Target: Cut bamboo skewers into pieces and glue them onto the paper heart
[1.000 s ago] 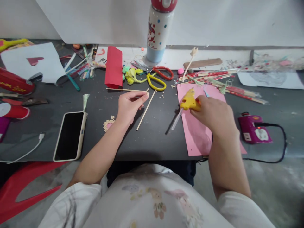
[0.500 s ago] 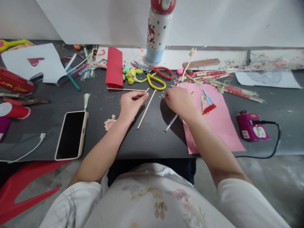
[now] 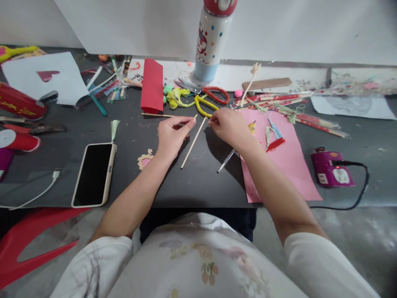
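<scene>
My left hand (image 3: 171, 133) pinches a thin wooden stick (image 3: 192, 143) near its upper end; the stick slants down across the dark tabletop. My right hand (image 3: 228, 126) rests beside it with fingertips pinched together at the table, close to some tiny beads by the yellow-handled scissors (image 3: 203, 106). What the fingertips hold is too small to make out. A glue stick (image 3: 226, 161) pokes out from under my right wrist. The pink paper sheet (image 3: 281, 161) lies just right of that hand, with small tassels (image 3: 272, 136) on it.
A phone (image 3: 93, 174) and a cable lie at the left. A red folded paper (image 3: 151, 85), a dotted bottle (image 3: 211, 39), red-handled scissors (image 3: 217, 94) and a bundle of sticks (image 3: 288, 103) line the back. A purple plugged-in device (image 3: 332, 173) sits at the right.
My right hand put down the yellow glue gun on the pink paper and moved left to the beads beside the stick. My left hand kept its pinch on the stick.
</scene>
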The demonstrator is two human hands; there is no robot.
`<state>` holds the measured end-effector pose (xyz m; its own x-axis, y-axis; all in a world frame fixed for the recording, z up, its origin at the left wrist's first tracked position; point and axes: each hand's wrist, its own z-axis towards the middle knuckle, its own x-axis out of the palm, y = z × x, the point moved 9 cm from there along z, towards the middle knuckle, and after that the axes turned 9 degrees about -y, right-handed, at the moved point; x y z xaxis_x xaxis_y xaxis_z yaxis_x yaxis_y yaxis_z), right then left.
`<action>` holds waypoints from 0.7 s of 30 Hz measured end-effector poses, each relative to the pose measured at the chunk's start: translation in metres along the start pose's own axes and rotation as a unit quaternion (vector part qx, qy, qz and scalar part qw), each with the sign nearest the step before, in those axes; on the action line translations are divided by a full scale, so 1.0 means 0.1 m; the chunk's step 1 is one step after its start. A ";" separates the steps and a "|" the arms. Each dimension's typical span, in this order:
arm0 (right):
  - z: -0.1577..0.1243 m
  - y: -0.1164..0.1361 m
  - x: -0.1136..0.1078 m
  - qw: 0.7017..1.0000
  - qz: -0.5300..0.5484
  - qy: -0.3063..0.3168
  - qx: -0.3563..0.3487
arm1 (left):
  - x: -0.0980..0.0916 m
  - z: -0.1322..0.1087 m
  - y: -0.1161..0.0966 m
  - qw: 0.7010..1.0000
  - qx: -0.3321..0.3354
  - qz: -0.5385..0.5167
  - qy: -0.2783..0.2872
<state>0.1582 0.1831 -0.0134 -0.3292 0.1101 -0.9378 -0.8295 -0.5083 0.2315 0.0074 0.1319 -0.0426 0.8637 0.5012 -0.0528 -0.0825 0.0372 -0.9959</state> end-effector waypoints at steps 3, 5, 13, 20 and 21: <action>-0.11 0.11 -0.32 0.977 0.186 -0.100 -0.029 | 0.06 -0.04 -0.04 0.999 0.003 -0.029 0.025; -0.22 0.16 -0.51 0.948 0.266 -0.167 -0.054 | 0.11 -0.08 -0.10 0.997 0.020 -0.058 0.049; -0.41 0.21 -0.70 0.889 0.353 -0.274 -0.098 | 0.19 -0.22 -0.32 0.983 0.103 -0.119 0.098; -0.43 0.22 -0.70 0.885 0.355 -0.281 -0.104 | 0.18 -0.29 -0.46 0.975 0.161 -0.109 0.109; -0.43 0.22 -0.70 0.887 0.352 -0.282 -0.105 | 0.18 -0.29 -0.48 0.975 0.166 -0.103 0.107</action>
<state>0.1825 0.1272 0.0457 -0.9537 0.0822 -0.2893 -0.2474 -0.7614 0.5993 0.0412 0.1136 0.0020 0.9598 0.2633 0.0971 -0.0218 0.4147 -0.9097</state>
